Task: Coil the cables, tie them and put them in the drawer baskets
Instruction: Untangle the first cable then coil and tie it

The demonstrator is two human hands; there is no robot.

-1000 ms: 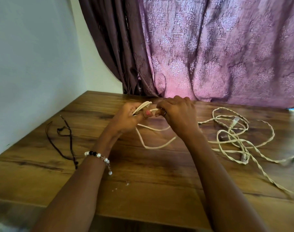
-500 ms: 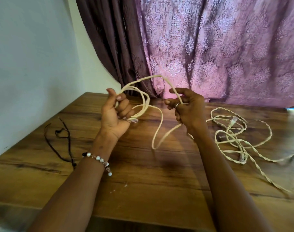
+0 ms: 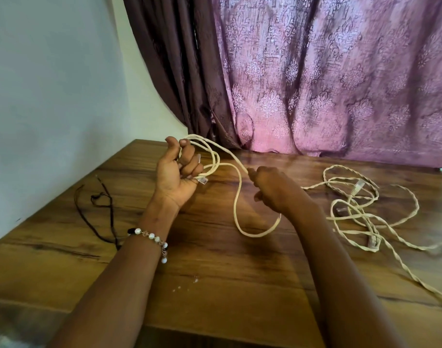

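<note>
A cream cable (image 3: 236, 209) runs between both hands above the wooden table (image 3: 214, 285). My left hand (image 3: 177, 172) is raised, palm toward me, with its fingers closed over a few loops and a clear plug end showing below them. My right hand (image 3: 272, 189) sits lower and to the right, pinching the same cable; a slack loop hangs down between the hands. The rest of the cream cabling (image 3: 358, 209) lies tangled on the table at the right, with clear plugs in it.
A thin black cord (image 3: 101, 204) lies on the table's left side near the pale wall. A purple patterned curtain (image 3: 315, 84) hangs behind the table. Small crumbs sit near the front edge.
Both hands rose from the table with the cable. My right hand has since come down and to the right, drawing out the cable, while my left keeps the loops.
</note>
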